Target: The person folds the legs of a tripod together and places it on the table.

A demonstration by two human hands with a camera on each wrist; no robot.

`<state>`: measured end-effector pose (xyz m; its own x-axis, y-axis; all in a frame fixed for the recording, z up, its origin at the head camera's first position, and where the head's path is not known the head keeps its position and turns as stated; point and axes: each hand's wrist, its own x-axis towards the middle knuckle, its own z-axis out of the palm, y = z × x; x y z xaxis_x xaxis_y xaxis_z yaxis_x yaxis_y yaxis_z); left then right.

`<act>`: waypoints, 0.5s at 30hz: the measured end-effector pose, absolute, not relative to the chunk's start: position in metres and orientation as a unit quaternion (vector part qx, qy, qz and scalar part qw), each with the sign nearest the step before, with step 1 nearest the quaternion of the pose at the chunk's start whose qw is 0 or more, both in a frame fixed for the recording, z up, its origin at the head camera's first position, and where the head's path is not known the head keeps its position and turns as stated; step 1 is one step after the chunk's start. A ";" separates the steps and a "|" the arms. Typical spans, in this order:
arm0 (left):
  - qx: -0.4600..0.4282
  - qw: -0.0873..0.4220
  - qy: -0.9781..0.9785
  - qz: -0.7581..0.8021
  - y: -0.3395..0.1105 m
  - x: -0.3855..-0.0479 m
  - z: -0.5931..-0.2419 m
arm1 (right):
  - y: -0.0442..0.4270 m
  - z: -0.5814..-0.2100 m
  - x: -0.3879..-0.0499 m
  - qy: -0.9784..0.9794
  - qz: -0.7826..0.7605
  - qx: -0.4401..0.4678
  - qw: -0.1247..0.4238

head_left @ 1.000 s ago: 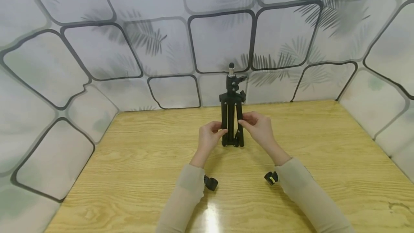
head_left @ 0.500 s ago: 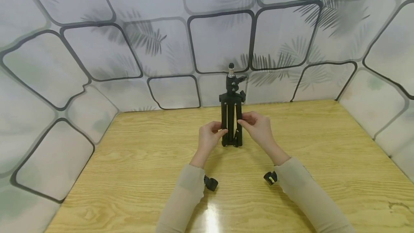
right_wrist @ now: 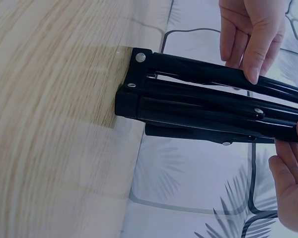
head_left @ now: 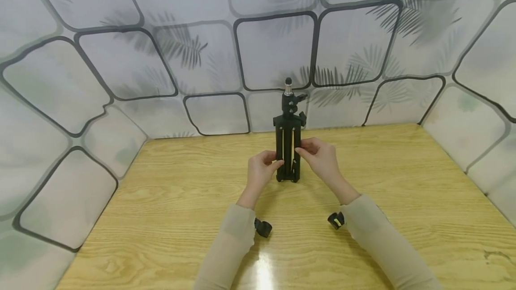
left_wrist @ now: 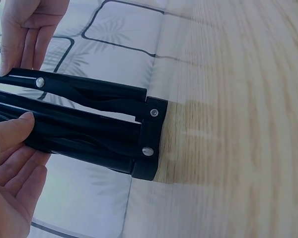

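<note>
A black tripod stand (head_left: 288, 122) with a silver top post stands upright near the table's back edge, its legs folded close together. My left hand (head_left: 260, 171) pinches the left leg between thumb and fingers. On the other side my right hand (head_left: 322, 160) pinches the right leg, slightly higher up. In the left wrist view the tripod's lower legs (left_wrist: 104, 134) show their riveted foot bracket on the wood. The right wrist view has the legs (right_wrist: 203, 99) between both hands, with the thumbs on the near side.
The wooden table (head_left: 169, 200) meets a patterned cloth backdrop (head_left: 213, 66) just behind the tripod, and the cloth also rises at both sides. Black wrist-mounted devices (head_left: 263, 228) show at both sleeves.
The tripod's right leg has moved inward to the left, closer to the middle, with my right hand shifting slightly along with it. My left hand has stayed in place.
</note>
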<state>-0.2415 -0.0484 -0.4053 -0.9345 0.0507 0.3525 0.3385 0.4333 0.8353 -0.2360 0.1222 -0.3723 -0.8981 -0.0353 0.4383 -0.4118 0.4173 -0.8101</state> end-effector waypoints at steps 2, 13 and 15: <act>-0.119 0.141 -0.836 -0.518 -0.048 -0.242 -0.405 | 0.122 -0.372 -0.236 -0.822 0.523 0.135 0.181; -0.125 0.135 -0.831 -0.525 -0.048 -0.244 -0.406 | 0.123 -0.372 -0.238 -0.821 0.522 0.134 0.187; -0.123 0.129 -0.831 -0.526 -0.050 -0.244 -0.406 | 0.122 -0.373 -0.238 -0.821 0.523 0.138 0.182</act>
<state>-0.2443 -0.0505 -0.4060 -0.9362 0.0693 0.3446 0.3412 0.4155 0.8432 -0.2377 0.1219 -0.3733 -0.8957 -0.0369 0.4431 -0.4173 0.4141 -0.8090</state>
